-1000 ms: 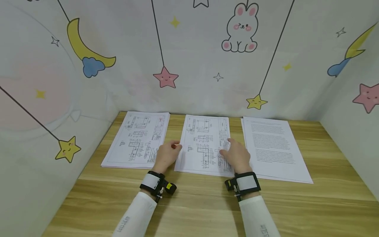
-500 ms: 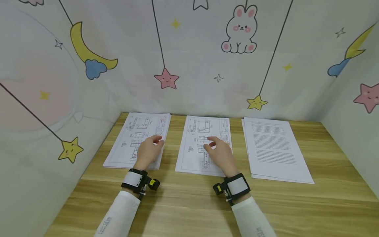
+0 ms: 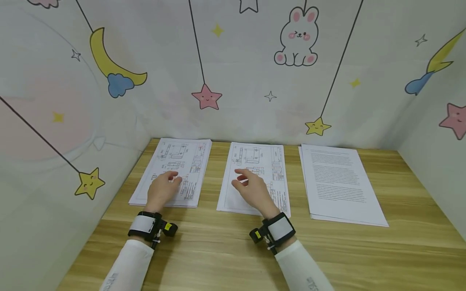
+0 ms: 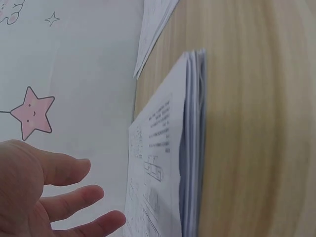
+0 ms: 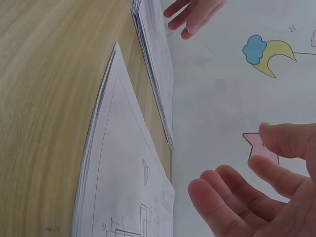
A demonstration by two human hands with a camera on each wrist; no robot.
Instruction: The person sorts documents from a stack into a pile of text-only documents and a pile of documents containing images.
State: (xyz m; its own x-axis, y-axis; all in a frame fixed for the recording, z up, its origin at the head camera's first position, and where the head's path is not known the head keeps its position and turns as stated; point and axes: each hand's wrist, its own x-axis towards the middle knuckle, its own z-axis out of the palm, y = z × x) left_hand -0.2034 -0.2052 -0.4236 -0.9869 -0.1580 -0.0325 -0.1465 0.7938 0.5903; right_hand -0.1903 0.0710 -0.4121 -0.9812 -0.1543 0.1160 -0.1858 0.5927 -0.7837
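My left hand (image 3: 162,192) is over the left stack of drawing sheets (image 3: 193,161), its fingers loosely bent with nothing between them. In the left wrist view that stack (image 4: 163,148) shows several layers along its edge, and the fingers (image 4: 74,197) are apart from it. Over the middle stack of drawing sheets (image 3: 233,198) hovers my right hand (image 3: 253,190), thumb and fingers spread apart and holding nothing. The right wrist view shows the middle stack (image 5: 118,148) below the relaxed fingers (image 5: 222,197). Part of each printed drawing is hidden behind the hands.
To the right lies a stack of text pages (image 3: 335,182), its sheets slightly out of line. All three stacks are on a wooden table (image 3: 218,250) near the back wall curtain (image 3: 240,113), which is printed with cartoon stars, a moon and a rabbit.
Both hands have moved left: the left from the gap beside the middle stack to over the left stack, the right from the middle stack's right edge to over its middle. The stacks stay put.
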